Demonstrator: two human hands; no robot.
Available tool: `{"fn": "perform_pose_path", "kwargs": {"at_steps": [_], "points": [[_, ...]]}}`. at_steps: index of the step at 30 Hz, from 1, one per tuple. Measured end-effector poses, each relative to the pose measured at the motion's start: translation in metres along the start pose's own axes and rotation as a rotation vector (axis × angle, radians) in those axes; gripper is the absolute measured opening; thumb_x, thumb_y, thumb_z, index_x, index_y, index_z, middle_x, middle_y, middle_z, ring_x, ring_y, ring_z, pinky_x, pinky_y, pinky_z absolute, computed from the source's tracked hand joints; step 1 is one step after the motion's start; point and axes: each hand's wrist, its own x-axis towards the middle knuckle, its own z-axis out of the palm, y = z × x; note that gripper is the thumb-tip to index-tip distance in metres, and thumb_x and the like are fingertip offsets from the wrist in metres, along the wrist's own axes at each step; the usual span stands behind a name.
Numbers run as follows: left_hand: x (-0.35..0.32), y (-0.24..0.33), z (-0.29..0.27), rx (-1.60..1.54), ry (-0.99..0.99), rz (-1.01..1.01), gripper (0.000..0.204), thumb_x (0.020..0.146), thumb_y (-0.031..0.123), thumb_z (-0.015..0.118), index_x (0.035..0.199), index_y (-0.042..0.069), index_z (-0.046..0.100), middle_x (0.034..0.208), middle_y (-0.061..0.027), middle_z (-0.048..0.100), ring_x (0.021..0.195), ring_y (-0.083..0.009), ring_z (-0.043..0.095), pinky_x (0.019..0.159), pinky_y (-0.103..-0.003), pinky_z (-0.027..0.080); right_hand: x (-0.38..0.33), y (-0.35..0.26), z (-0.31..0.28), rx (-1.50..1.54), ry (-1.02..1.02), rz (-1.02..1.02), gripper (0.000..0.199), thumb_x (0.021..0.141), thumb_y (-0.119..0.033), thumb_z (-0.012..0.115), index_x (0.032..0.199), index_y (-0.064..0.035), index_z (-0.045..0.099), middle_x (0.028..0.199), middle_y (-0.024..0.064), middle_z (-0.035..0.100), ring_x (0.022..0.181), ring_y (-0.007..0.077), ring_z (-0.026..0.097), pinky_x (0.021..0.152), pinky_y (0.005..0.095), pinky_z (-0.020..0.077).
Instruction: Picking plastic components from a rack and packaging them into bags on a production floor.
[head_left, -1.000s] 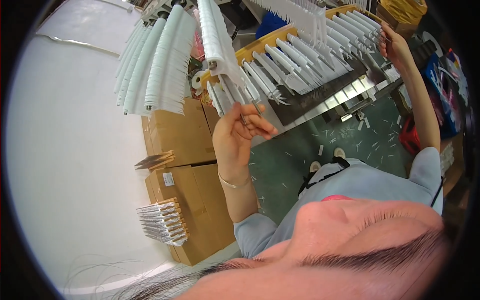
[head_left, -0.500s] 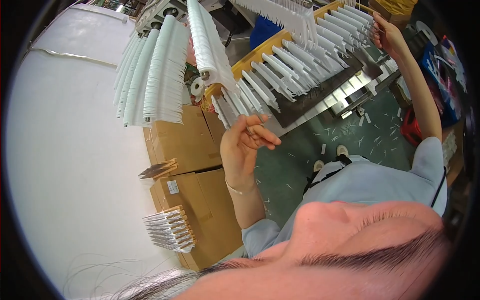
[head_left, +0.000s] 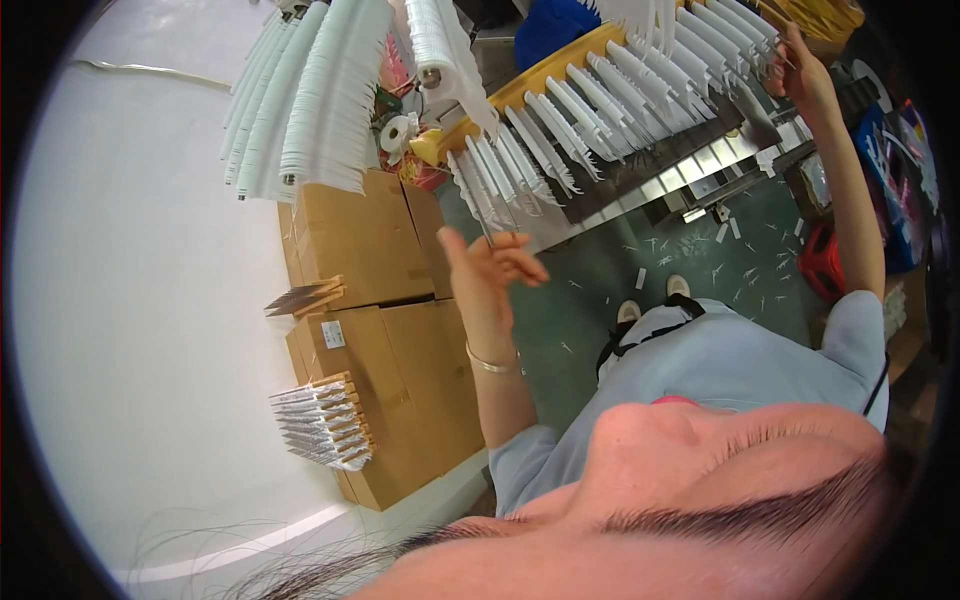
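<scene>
My left hand [head_left: 490, 285] is raised at the near left end of a yellow-edged rack [head_left: 540, 85], its thumb lifted apart from the loosely bent fingers. A thin dark rod [head_left: 484, 222] reaches down to its index finger; whether it is gripped I cannot tell. Rows of thin white toothed pieces [head_left: 570, 115] stand side by side along the rack. At the rack's far right end my right hand [head_left: 806, 85] is closed, fingers bent against the last row; what is in them is too small to make out.
More white pieces hang in long stacks on rods [head_left: 325, 100] at upper left. Cardboard boxes [head_left: 390, 350] stand along the white wall, with clipped strips [head_left: 325, 425] beside them. White scraps litter the green floor [head_left: 650, 250]. A red stool [head_left: 822, 262] and blue bin [head_left: 880, 170] are at right.
My left thumb has moved away from the fingers. My right hand stays at the rack's far end. The view has shifted, so the hanging stacks sit higher and the rack farther right.
</scene>
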Motion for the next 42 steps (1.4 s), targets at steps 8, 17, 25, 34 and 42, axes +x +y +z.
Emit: {"fn": "perform_pose_path", "kwargs": {"at_steps": [8,17,25,34,42], "points": [[0.047,0.002,-0.004,0.083,0.327,0.607,0.077,0.094,0.057,0.011,0.139,-0.005,0.022,0.145,-0.0149,0.021,0.134,-0.0221,0.019,0.109,-0.034,0.012,-0.051,0.053,-0.008,-0.17,0.131,-0.139,0.051,0.094,-0.051,0.036,0.07,-0.0085,0.051,0.058,0.0016,0.049,0.049,0.0111,0.045,0.048,0.0238,0.0353],[0.046,0.016,0.005,0.195,0.408,0.59,0.083,0.091,0.061,0.009,0.14,-0.006,0.017,0.148,-0.0162,0.017,0.137,-0.0249,0.014,0.112,-0.035,0.007,-0.072,0.077,-0.018,-0.418,-0.035,-0.17,0.053,0.096,-0.046,0.036,0.066,-0.0051,0.053,0.059,0.0022,0.05,0.052,0.0089,0.047,0.05,0.0225,0.0353],[0.045,0.017,0.015,0.126,0.367,0.579,0.087,0.09,0.064,0.012,0.139,-0.006,0.019,0.147,-0.0176,0.019,0.137,-0.0256,0.015,0.112,-0.035,0.009,-0.071,0.082,-0.015,-0.507,-0.127,-0.203,0.05,0.098,-0.04,0.036,0.066,-0.0041,0.052,0.059,0.0008,0.049,0.054,0.0077,0.044,0.052,0.022,0.033],[0.032,0.015,0.019,0.054,0.252,0.578,0.088,0.088,0.066,0.011,0.141,-0.004,0.01,0.149,-0.0144,0.015,0.138,-0.0245,0.012,0.112,-0.034,0.007,-0.067,0.073,-0.004,-0.732,-0.264,-0.462,0.033,0.096,-0.021,0.042,0.072,-0.0005,0.051,0.065,0.0044,0.049,0.06,0.0122,0.047,0.055,0.0254,0.0357],[0.025,0.012,0.041,0.066,0.447,0.492,0.089,0.085,0.069,0.004,0.144,0.002,0.009,0.149,-0.0124,0.018,0.138,-0.0235,0.011,0.111,-0.037,0.001,-0.058,0.062,0.002,-1.126,-0.391,-0.831,0.012,0.087,-0.011,0.05,0.09,0.0008,0.054,0.097,0.0118,0.054,0.091,0.0273,0.052,0.077,0.0327,0.0418]]}}
